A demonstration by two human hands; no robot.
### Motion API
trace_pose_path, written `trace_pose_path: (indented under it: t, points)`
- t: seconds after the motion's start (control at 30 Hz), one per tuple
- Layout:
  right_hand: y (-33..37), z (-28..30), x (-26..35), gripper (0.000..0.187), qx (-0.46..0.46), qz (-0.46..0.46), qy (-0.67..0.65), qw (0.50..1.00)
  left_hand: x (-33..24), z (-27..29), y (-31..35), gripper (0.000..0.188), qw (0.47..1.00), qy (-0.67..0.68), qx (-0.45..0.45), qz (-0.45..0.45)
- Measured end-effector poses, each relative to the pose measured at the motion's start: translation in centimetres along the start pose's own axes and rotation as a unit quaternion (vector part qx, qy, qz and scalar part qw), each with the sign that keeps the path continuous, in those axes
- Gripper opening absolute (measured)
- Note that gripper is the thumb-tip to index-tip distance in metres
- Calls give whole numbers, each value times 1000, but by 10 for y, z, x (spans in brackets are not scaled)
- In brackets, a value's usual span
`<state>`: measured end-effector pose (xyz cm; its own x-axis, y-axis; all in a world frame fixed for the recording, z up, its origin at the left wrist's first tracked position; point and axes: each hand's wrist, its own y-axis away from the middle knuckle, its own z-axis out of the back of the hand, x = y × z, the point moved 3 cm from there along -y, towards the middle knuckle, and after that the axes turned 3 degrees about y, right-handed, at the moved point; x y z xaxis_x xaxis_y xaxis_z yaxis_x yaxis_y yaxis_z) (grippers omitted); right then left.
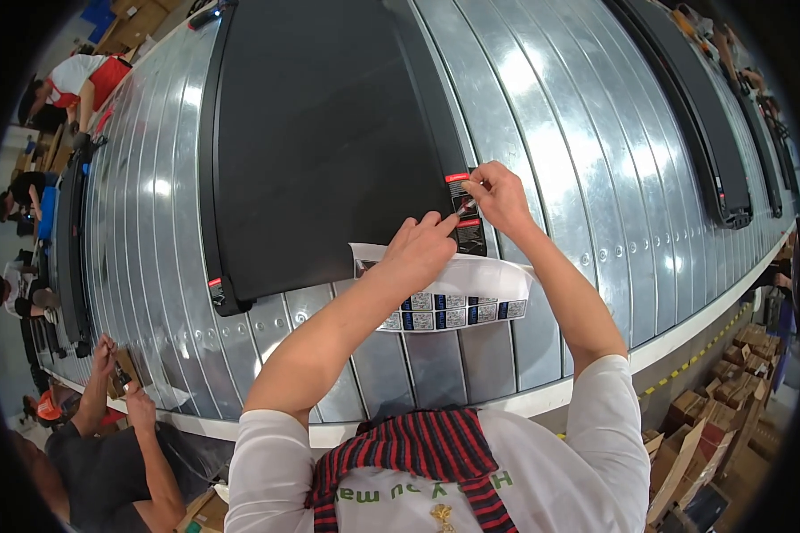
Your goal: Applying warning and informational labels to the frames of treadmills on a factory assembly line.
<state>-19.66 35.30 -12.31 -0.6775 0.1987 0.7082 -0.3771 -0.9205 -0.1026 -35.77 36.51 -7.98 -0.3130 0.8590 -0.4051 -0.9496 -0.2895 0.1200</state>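
Observation:
A black treadmill deck point(329, 133) lies in front of me, with black and red warning labels point(469, 236) on its near right corner. My left hand point(422, 251) reaches over that corner with its fingers stretched out, the fingertips beside the labels. Just right of it, my right hand point(500, 195) pinches thumb and finger together at the side rail, on what looks like a small label point(465, 208); its far part is hidden by the fingers. Under my left hand and forearm lies a white sheet of printed stickers point(453, 311), partly curled up at its upper edge.
Wide metal slats point(560, 178) carry the deck, bordered by a pale rail point(684, 320). Another black deck point(684, 115) lies to the right. A co-worker point(120, 444) works at the lower left, others farther left. Cardboard boxes point(720, 400) are stacked at the lower right.

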Motion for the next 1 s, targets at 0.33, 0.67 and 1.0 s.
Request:
trace_pose_path:
  t: [0.33, 0.67, 1.0]
  points:
    - [-3, -1, 3, 18, 34, -65, 18, 997, 2, -2, 3, 9, 999, -1, -33, -19]
    - [-3, -1, 4, 19, 35, -74, 22, 996, 3, -3, -1, 11, 1000, -11, -23, -13]
    - [4, 1, 13, 23, 40, -39, 144, 988, 0, -4, 1, 12, 1000, -9, 9, -7]
